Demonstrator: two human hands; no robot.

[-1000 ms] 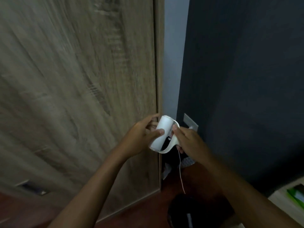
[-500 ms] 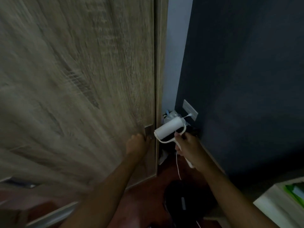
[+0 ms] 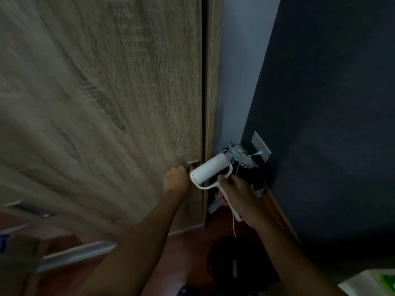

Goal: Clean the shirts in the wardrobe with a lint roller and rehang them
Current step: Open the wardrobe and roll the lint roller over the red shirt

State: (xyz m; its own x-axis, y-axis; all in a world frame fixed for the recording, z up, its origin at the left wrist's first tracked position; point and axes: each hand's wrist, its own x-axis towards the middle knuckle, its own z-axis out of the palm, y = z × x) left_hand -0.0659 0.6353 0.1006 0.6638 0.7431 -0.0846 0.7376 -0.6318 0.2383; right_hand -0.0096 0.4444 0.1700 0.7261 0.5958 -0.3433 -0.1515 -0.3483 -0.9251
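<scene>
Door-opening step, by the look of it: left hand (image 3: 176, 178) curled on the small metal handle (image 3: 193, 163) at the edge of the wardrobe door (image 3: 106, 103), right hand (image 3: 237, 195) gripping the lint roller (image 3: 210, 169) just beside it. Shirts out of sight. Next, likely: pull outward, keep roller clear.

Wardrobe door (image 3: 96, 103) motion-blurred. Left hand (image 3: 176, 178) hides its own fingertips at the door handle (image 3: 193, 163). Lint roller (image 3: 208, 170) grip mostly buried in right hand (image 3: 237, 197). Green item (image 3: 388, 285) cut off by the frame's lower-right edge.

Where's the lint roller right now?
Head view, centre-right: the right hand grips the lint roller by its handle, beside the left hand on the wardrobe door handle.
</scene>
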